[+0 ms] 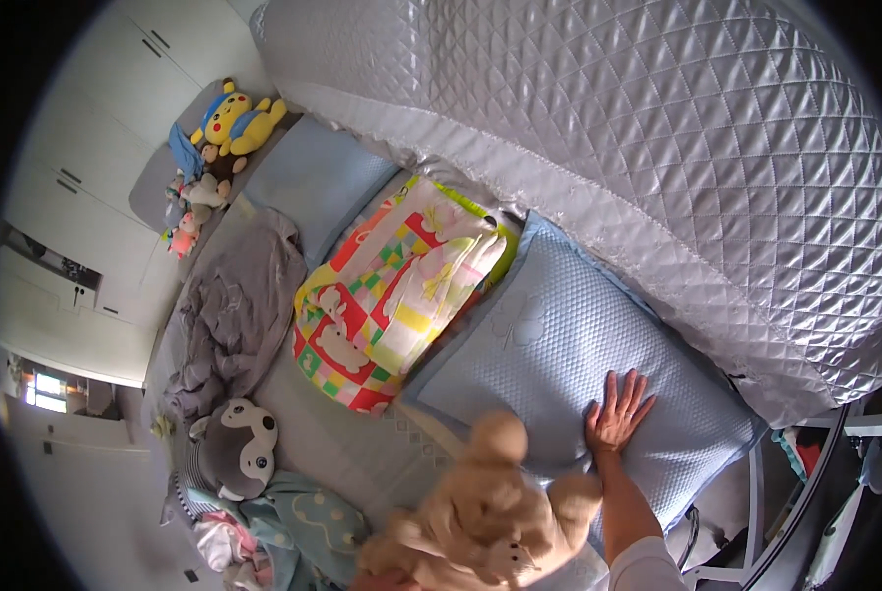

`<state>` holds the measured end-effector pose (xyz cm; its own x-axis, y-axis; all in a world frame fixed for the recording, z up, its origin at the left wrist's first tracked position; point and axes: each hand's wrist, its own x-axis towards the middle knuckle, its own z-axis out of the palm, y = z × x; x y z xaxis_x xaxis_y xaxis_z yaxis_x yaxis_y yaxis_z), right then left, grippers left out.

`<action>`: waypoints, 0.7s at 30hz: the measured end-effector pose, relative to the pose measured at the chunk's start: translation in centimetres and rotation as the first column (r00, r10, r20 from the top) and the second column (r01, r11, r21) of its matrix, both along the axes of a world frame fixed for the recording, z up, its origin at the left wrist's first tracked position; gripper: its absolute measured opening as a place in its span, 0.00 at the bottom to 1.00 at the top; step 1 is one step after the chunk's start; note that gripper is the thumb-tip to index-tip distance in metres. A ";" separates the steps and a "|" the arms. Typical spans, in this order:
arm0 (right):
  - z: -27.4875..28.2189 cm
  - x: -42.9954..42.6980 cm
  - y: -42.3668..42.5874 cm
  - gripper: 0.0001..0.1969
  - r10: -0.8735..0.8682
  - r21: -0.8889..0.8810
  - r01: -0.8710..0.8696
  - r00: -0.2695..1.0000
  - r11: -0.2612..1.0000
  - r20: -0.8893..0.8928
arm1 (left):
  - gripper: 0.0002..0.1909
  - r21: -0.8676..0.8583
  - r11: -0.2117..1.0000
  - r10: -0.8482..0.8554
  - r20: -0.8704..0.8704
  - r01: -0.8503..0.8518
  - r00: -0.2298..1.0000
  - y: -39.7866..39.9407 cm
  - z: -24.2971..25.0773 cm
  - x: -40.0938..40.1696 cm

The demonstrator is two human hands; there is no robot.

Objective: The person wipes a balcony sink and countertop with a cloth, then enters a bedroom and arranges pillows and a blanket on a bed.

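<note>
My right hand (615, 419) lies palm down, fingers spread, on a blue quilted pillow (551, 332) and holds nothing. At the bottom edge my left hand (387, 581) is on a light brown plush bear (478, 510), its fingers partly cut off by the frame and the bear's fur. The bear is slightly blurred and lies against the pillow's lower side, beside my right forearm. Above the bear, a folded multicoloured blanket (389, 303) with animal prints rests on the bed, between the quilted pillow and a second blue pillow (315, 177).
Left of the bear are a teal dotted cloth (315, 517), a grey and white plush toy (241, 451) and a crumpled grey cloth (241, 310). Plush toys, one a yellow Pikachu (237, 122), sit at the bed's far end. A silver quilted headboard cover (633, 111) runs along the upper right.
</note>
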<state>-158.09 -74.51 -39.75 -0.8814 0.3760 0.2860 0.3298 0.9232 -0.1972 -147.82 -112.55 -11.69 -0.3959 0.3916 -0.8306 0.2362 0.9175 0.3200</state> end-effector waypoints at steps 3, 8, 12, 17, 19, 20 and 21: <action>-0.1 0.2 0.4 0.31 -0.009 0.024 0.008 1.000 1.000 0.019 | 0.11 0.328 0.940 -0.020 0.315 -0.090 0.949 -0.9 -6.4 -1.9; -0.5 0.3 0.8 0.30 -0.025 0.054 0.025 1.000 0.998 -0.007 | 0.44 0.147 0.988 0.153 -0.880 -0.048 0.450 2.3 -11.6 -19.3; -0.3 -0.4 -0.4 0.30 0.021 0.053 -0.020 0.999 0.998 -0.027 | 0.42 0.061 0.997 0.078 -0.919 -0.055 0.386 -1.3 -19.1 -30.4; 0.4 0.1 0.3 0.30 0.000 0.014 0.001 1.000 1.000 -0.028 | 0.25 0.474 0.879 0.339 -0.694 0.049 0.635 -3.5 -12.3 -32.2; 0.7 0.4 0.7 0.30 -0.017 -0.003 0.017 1.000 1.000 -0.024 | 0.24 0.504 0.862 0.445 -0.714 -0.044 0.540 -2.3 -7.0 -30.2; 1.1 0.4 0.8 0.31 -0.007 -0.038 0.007 1.000 0.999 -0.005 | 0.23 0.551 0.821 0.556 -0.711 -0.150 0.431 -2.0 -4.1 -28.7; 1.7 0.6 0.5 0.31 0.014 -0.074 -0.013 1.000 0.997 0.015 | 0.23 0.544 0.826 0.550 -0.721 -0.147 0.421 -2.3 -1.3 -27.1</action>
<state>-157.53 -73.96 -38.05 -0.8907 0.3837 0.2436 0.3211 0.9106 -0.2602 -174.88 -114.83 -12.99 -0.9676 0.2085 0.1424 0.2514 0.8481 0.4663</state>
